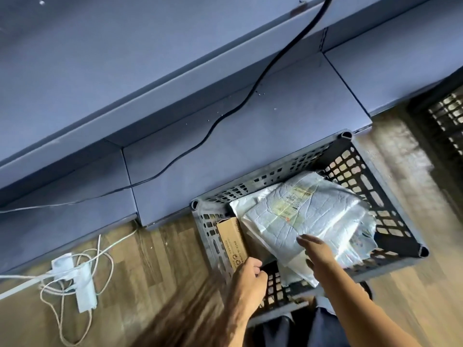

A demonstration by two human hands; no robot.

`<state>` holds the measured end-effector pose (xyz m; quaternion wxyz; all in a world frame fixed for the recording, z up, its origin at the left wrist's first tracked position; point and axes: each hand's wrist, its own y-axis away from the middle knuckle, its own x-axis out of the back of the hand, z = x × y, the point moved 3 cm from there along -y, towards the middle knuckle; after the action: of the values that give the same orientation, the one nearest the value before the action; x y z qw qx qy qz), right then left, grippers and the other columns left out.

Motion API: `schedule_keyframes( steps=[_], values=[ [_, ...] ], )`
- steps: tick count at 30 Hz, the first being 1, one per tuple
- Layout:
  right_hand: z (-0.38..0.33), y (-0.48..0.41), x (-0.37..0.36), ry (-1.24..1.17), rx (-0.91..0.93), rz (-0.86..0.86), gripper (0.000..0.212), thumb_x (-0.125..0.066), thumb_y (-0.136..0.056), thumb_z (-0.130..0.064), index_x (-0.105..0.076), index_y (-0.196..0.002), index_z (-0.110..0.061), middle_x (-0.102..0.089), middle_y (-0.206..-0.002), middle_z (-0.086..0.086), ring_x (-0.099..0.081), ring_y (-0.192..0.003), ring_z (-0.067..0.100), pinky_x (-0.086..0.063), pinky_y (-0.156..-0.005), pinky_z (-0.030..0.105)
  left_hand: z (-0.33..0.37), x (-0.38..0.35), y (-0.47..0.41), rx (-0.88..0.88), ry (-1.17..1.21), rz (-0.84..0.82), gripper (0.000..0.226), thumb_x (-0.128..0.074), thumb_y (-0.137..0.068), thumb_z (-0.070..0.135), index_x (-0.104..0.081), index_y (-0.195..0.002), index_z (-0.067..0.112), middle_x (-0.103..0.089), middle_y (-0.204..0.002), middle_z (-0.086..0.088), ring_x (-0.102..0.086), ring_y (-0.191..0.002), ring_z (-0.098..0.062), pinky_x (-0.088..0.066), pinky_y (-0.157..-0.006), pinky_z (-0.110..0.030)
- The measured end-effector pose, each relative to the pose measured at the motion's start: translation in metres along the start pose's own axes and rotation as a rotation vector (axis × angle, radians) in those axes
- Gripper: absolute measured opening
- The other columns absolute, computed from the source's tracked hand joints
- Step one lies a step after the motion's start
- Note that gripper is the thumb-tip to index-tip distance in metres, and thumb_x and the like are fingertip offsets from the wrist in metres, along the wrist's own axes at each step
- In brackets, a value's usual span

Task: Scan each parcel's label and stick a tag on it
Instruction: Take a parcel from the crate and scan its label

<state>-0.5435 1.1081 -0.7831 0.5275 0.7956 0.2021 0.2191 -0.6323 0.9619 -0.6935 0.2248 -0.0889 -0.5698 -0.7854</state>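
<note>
A grey plastic crate (390, 169) stands on the wooden floor and holds several parcels. On top lies a crinkled silver-white mailer bag (323, 216) with a printed label (292, 205) facing up. More white bags (298, 271) lie under it. A narrow brown cardboard box (231, 242) leans against the crate's left wall. My right hand (317, 250) reaches in with straight fingers that touch the near edge of the top bag. My left hand (248, 274) has curled fingers right at the near end of the cardboard box; I see nothing in it.
Blue-grey shelving (250, 136) runs behind the crate, with a black cable (253, 86) draped over it. A white power strip (84, 284) with tangled cords lies on the floor at the left. A second dark crate (443, 121) is at the right edge.
</note>
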Motion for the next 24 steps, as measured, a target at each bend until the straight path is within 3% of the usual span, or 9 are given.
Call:
schedule_keyframes(
  steps=[4, 6, 8, 12, 14, 17, 20, 22, 24],
  values=[
    [-0.023, 0.033, 0.026, 0.054, 0.073, 0.065, 0.012, -0.071, -0.082, -0.013, -0.066, -0.088, -0.003, -0.059, -0.084, 0.011, -0.051, -0.076, 0.023, -0.042, -0.07, 0.034, 0.01, 0.01, 0.024, -0.02, 0.015, 0.002, 0.028, -0.042, -0.095, 0.017, -0.05, -0.121, 0.022, -0.056, -0.116, 0.008, -0.053, -0.081, 0.001, -0.044, -0.073, -0.016],
    [-0.036, 0.05, 0.044, 0.108, 0.103, 0.141, 0.014, -0.074, -0.078, -0.01, -0.062, -0.077, -0.001, -0.055, -0.068, 0.012, -0.049, -0.062, 0.023, -0.044, -0.06, 0.028, 0.018, 0.017, 0.039, -0.029, 0.036, 0.015, 0.026, -0.043, -0.094, 0.018, -0.051, -0.117, 0.024, -0.057, -0.116, 0.007, -0.055, -0.086, 0.0, -0.046, -0.085, -0.023],
    [-0.052, 0.074, 0.061, 0.162, 0.144, 0.19, 0.008, -0.067, -0.076, 0.001, -0.059, -0.072, -0.001, -0.048, -0.057, 0.011, -0.043, -0.051, 0.021, -0.036, -0.045, 0.021, 0.03, 0.025, 0.059, -0.034, 0.056, 0.022, 0.023, -0.044, -0.091, 0.018, -0.052, -0.11, 0.029, -0.059, -0.114, 0.008, -0.056, -0.099, -0.008, -0.044, -0.095, -0.029],
    [-0.078, 0.131, 0.072, 0.183, 0.216, 0.091, 0.041, -0.048, -0.069, 0.013, -0.036, -0.045, -0.018, -0.027, -0.043, -0.001, -0.027, -0.043, 0.012, -0.02, -0.047, 0.02, 0.054, 0.039, 0.1, -0.073, 0.103, 0.023, 0.019, -0.045, -0.089, 0.016, -0.049, -0.1, 0.031, -0.062, -0.107, 0.006, -0.059, -0.1, -0.013, -0.047, -0.094, -0.034],
    [-0.093, 0.167, 0.08, 0.077, 0.241, 0.033, 0.041, -0.047, -0.066, 0.014, -0.032, -0.052, -0.021, -0.027, -0.055, 0.0, -0.027, -0.051, 0.012, -0.02, -0.052, 0.023, 0.067, 0.051, 0.122, -0.094, 0.117, 0.03, 0.017, -0.045, -0.091, 0.015, -0.048, -0.098, 0.03, -0.059, -0.103, 0.009, -0.057, -0.097, -0.01, -0.047, -0.093, -0.032],
    [-0.112, 0.22, 0.107, 0.0, 0.211, -0.073, 0.04, -0.05, -0.077, 0.022, -0.038, -0.082, -0.016, -0.039, -0.071, 0.01, -0.04, -0.052, 0.02, -0.037, -0.043, 0.025, 0.08, 0.072, 0.153, -0.12, 0.129, 0.088, 0.011, -0.047, -0.093, 0.015, -0.05, -0.094, 0.026, -0.06, -0.1, 0.006, -0.055, -0.089, -0.007, -0.048, -0.089, -0.031],
    [-0.138, 0.277, 0.129, -0.015, 0.233, -0.26, 0.05, -0.056, -0.078, 0.022, -0.039, -0.108, -0.015, -0.051, -0.087, 0.015, -0.054, -0.055, 0.025, -0.051, -0.041, 0.031, 0.099, 0.101, 0.188, -0.117, 0.175, 0.177, 0.014, -0.05, -0.095, 0.017, -0.049, -0.107, 0.011, -0.059, -0.101, -0.005, -0.053, -0.084, -0.012, -0.044, -0.083, -0.029],
    [-0.155, 0.306, 0.139, 0.001, 0.234, -0.379, 0.059, -0.062, -0.074, 0.02, -0.041, -0.118, -0.013, -0.059, -0.095, 0.021, -0.062, -0.057, 0.028, -0.056, -0.047, 0.036, 0.114, 0.12, 0.211, -0.11, 0.278, 0.199, 0.028, -0.051, -0.096, 0.019, -0.042, -0.119, 0.006, -0.054, -0.121, -0.009, -0.054, -0.109, -0.024, -0.04, -0.085, -0.028],
    [-0.175, 0.338, 0.146, -0.016, 0.234, -0.511, 0.059, -0.057, -0.078, 0.02, -0.045, -0.124, -0.015, -0.062, -0.111, 0.027, -0.068, -0.069, 0.033, -0.059, -0.057, 0.044, 0.126, 0.139, 0.238, -0.087, 0.442, 0.189, 0.053, -0.055, -0.095, 0.023, -0.03, -0.139, 0.006, -0.038, -0.143, -0.008, -0.038, -0.134, -0.026, -0.035, -0.099, -0.029]
  ],
)
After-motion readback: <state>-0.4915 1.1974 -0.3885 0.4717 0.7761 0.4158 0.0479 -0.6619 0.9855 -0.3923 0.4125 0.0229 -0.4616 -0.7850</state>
